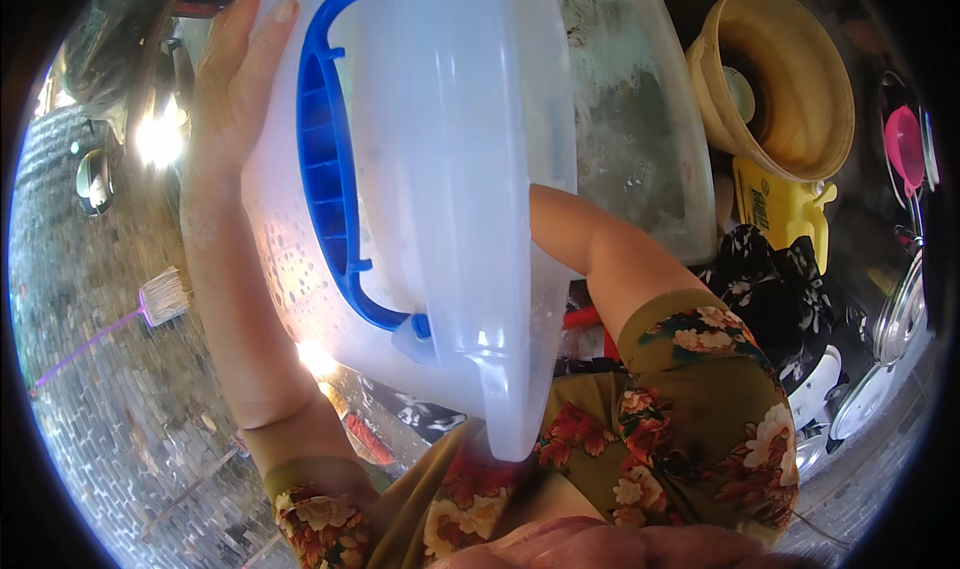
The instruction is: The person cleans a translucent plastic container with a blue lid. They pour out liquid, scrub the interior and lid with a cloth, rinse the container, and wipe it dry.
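A large translucent plastic storage box [465, 156] stands tipped on its side in front of my chest, its rim towards my right. A blue plastic handle [322, 156] is hinged on its wall. My left hand [244, 73] lies against the box's outer wall at the upper left, thumb extended, steadying it; some fingertips are cut off by the frame's top. Water drops cling to the lower wall. My right forearm reaches past the rim into the box, so the right hand is hidden behind the plastic. Beside the box is another translucent plastic tub or lid [637, 133], wet and smeared with whitish foam.
To the right are a deep yellowed plastic basin [814, 111], a yellow plastic container [787, 209] and black patterned cloth [772, 276]. A pink strainer [905, 149] and metal pot lids [900, 306] lie beyond. A purple-handled broom [165, 299] rests on brick paving [127, 434] at left.
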The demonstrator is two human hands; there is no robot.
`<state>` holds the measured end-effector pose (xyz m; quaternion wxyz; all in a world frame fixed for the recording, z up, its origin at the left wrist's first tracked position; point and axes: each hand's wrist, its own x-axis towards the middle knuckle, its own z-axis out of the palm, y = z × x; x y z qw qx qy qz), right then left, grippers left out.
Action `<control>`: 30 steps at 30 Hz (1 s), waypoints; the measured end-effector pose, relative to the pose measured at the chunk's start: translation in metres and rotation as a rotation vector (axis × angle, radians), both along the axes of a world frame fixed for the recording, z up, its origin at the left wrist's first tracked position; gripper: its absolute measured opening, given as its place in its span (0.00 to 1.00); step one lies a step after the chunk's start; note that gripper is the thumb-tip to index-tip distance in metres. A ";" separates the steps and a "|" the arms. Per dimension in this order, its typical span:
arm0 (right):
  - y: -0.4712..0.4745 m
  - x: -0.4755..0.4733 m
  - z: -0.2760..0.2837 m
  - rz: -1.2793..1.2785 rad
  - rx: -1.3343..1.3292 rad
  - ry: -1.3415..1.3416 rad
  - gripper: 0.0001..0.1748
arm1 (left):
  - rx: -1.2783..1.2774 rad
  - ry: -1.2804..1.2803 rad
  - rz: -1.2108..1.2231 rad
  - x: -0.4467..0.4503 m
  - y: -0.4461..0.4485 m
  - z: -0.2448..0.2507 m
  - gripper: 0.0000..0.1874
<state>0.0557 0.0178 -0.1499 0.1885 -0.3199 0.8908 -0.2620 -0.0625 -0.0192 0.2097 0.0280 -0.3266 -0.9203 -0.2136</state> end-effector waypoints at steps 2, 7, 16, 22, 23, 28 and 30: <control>0.002 0.011 0.009 0.007 0.024 -0.020 0.22 | 0.014 -0.019 -0.002 -0.004 -0.002 -0.005 0.35; 0.044 0.072 -0.024 -0.253 -0.339 -0.312 0.25 | 0.047 -0.073 0.029 -0.014 -0.005 -0.001 0.35; 0.045 0.100 0.126 -0.163 -0.801 -0.500 0.38 | -0.005 0.002 0.058 -0.003 0.001 -0.005 0.37; 0.043 0.109 0.172 -0.161 -0.978 -0.259 0.32 | -0.060 0.088 -0.015 -0.009 -0.001 -0.007 0.38; 0.035 0.105 0.140 -0.198 -0.822 -0.262 0.31 | -0.058 0.091 -0.022 -0.008 0.003 -0.006 0.37; 0.002 0.070 0.053 -0.270 -0.606 -0.576 0.27 | -0.094 0.095 -0.061 -0.002 0.006 -0.003 0.31; -0.008 0.049 0.026 -0.318 -0.598 -0.604 0.24 | -0.099 0.061 -0.039 0.007 0.016 0.000 0.28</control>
